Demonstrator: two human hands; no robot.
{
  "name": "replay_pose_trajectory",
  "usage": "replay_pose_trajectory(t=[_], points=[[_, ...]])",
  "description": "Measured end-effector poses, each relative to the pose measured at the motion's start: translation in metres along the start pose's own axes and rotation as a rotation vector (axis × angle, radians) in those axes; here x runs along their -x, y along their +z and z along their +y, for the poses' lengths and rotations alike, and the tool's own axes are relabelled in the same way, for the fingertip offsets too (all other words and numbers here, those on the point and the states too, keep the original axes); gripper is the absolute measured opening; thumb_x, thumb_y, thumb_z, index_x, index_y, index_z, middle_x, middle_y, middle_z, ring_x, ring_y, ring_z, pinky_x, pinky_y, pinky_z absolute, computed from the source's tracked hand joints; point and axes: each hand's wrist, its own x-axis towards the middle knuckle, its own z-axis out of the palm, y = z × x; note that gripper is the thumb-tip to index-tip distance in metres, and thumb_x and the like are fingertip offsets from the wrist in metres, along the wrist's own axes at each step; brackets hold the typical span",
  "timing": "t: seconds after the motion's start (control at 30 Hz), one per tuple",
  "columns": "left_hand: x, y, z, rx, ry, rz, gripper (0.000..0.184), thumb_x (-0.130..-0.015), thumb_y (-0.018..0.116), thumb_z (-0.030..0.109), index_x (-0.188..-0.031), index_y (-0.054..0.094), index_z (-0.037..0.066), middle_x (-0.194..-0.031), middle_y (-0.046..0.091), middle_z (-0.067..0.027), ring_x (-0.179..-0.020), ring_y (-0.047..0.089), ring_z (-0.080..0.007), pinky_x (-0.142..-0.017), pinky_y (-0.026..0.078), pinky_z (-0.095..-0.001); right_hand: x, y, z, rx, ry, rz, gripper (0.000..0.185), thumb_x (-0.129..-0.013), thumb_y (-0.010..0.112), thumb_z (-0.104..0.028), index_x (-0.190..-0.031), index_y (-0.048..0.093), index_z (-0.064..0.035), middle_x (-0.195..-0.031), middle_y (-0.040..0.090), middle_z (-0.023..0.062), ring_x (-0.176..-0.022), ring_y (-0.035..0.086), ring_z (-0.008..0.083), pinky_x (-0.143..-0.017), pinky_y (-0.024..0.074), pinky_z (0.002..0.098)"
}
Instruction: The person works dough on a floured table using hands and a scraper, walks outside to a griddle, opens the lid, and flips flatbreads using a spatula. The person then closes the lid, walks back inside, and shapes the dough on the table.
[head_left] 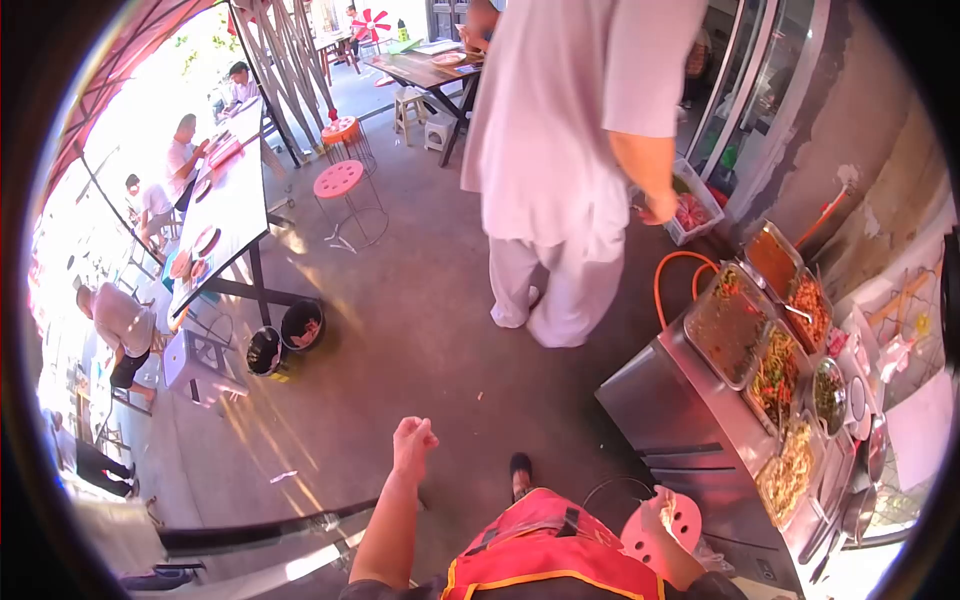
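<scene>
My left hand [412,448] is raised in front of me over the floor, its fingers curled into a loose fist with nothing visible in it. Low on the right, my right hand [658,512] hangs over a pink stool [686,520] with round holes in its seat. Its fingers are too small and unclear to make out, and I cannot tell whether it touches the stool. Between my arms is my red apron [545,545] with yellow edging. Right of my right hand stands a metal serving counter [690,425] with food trays, including noodle-like food [787,475].
A person in pale clothes [555,130] stands ahead, beside a plastic crate [690,205]. An orange hose [660,285] runs to the counter. Round stools [338,180], black buckets [302,325] and a long table [225,215] with seated people are on the left.
</scene>
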Motion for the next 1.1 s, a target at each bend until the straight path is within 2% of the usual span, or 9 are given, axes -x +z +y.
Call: replay_pose_trajectory(t=[0.2, 0.37, 0.47, 0.57, 0.7, 0.77, 0.87, 0.97, 1.1], points=[[-0.137, -0.002, 0.05, -0.083, 0.078, 0.123, 0.01, -0.09, 0.061, 0.01, -0.086, 0.055, 0.004, -0.065, 0.053, -0.0025, -0.053, 0.052, -0.0128, -0.053, 0.048, -0.0273, -0.168, 0.067, -0.136, -0.208, -0.111, -0.111, 0.049, -0.073, 0.063, -0.006, -0.118, 0.046, -0.0025, -0.113, 0.052, 0.0211, -0.113, 0.045, 0.0379, -0.099, 0.0364, 0.0477], [-0.215, -0.041, 0.064, -0.005, -0.227, 0.405, 0.008, -0.091, 0.057, 0.012, -0.086, 0.054, 0.006, -0.06, 0.049, -0.0022, -0.048, 0.048, -0.0126, -0.043, 0.045, -0.0291, -0.329, 0.092, -0.233, -0.411, -0.036, -0.138, 0.048, -0.075, 0.065, -0.006, -0.119, 0.046, -0.0013, -0.117, 0.05, 0.0219, -0.115, 0.045, 0.0367, -0.099, 0.0391, 0.0439], [-0.267, -0.05, 0.081, 0.207, -0.461, 0.559, 0.015, -0.093, 0.049, 0.013, -0.079, 0.049, 0.01, -0.058, 0.043, -0.0007, -0.045, 0.042, -0.0119, -0.041, 0.041, -0.0287, -0.42, 0.104, -0.272, -0.362, -0.106, -0.123, 0.045, -0.076, 0.062, -0.006, -0.118, 0.047, -0.0005, -0.117, 0.05, 0.0207, -0.114, 0.046, 0.0346, -0.092, 0.0453, 0.0405], [-0.332, -0.046, 0.098, 0.388, -0.529, 0.52, 0.022, -0.095, 0.045, 0.015, -0.073, 0.045, 0.013, -0.057, 0.039, 0.0011, -0.044, 0.035, -0.0114, -0.04, 0.034, -0.0286, -0.502, 0.127, -0.298, -0.356, -0.113, -0.12, 0.044, -0.076, 0.062, -0.007, -0.117, 0.048, 0.0008, -0.117, 0.05, 0.0207, -0.113, 0.046, 0.0347, -0.093, 0.0445, 0.0404], [-0.47, -0.012, 0.147, 0.37, -0.557, 0.45, 0.028, -0.097, 0.044, 0.018, -0.069, 0.043, 0.015, -0.056, 0.036, 0.0027, -0.044, 0.03, -0.0112, -0.04, 0.028, -0.0281, -0.601, 0.157, -0.312, -0.227, -0.059, -0.086, 0.044, -0.075, 0.063, -0.009, -0.116, 0.049, 0.0019, -0.116, 0.05, 0.0223, -0.114, 0.046, 0.0368, -0.099, 0.0399, 0.0429], [-0.566, 0.038, 0.191, 0.273, -0.515, 0.399, 0.031, -0.097, 0.046, 0.019, -0.067, 0.041, 0.015, -0.055, 0.035, 0.0031, -0.045, 0.029, -0.0111, -0.04, 0.027, -0.0275, -0.646, 0.166, -0.316, -0.165, 0.061, -0.062, 0.044, -0.073, 0.064, -0.008, -0.114, 0.051, 0.0014, -0.116, 0.05, 0.023, -0.114, 0.047, 0.0378, -0.1, 0.0387, 0.0447], [-0.706, 0.14, 0.25, 0.166, -0.404, 0.217, 0.032, -0.096, 0.049, 0.02, -0.066, 0.039, 0.016, -0.056, 0.034, 0.0033, -0.044, 0.029, -0.0109, -0.04, 0.024, -0.0275, -0.693, 0.154, -0.317, -0.068, 0.479, -0.135, 0.042, -0.074, 0.063, -0.009, -0.113, 0.054, 0.0018, -0.117, 0.05, 0.0225, -0.115, 0.048, 0.0376, -0.101, 0.0388, 0.043], [-0.822, 0.293, 0.322, 0.01, -0.388, 0.115, 0.034, -0.096, 0.053, 0.024, -0.066, 0.039, 0.017, -0.056, 0.032, 0.004, -0.044, 0.028, -0.0105, -0.04, 0.023, -0.0276, -0.755, 0.108, -0.351, -0.099, 0.796, -0.174, 0.041, -0.074, 0.061, -0.009, -0.114, 0.055, 0.0012, -0.118, 0.05, 0.0221, -0.116, 0.048, 0.0366, -0.101, 0.0391, 0.0416], [-0.926, 0.512, 0.394, -0.007, -0.384, -0.151, 0.035, -0.097, 0.054, 0.03, -0.067, 0.041, 0.016, -0.057, 0.031, 0.0053, -0.044, 0.027, -0.0097, -0.042, 0.024, -0.0271, -0.833, 0.12, -0.358, -0.152, 0.984, -0.074, 0.042, -0.073, 0.061, -0.01, -0.114, 0.056, -0.003, -0.12, 0.048, 0.0209, -0.115, 0.048, 0.036, -0.101, 0.0396, 0.0405]])
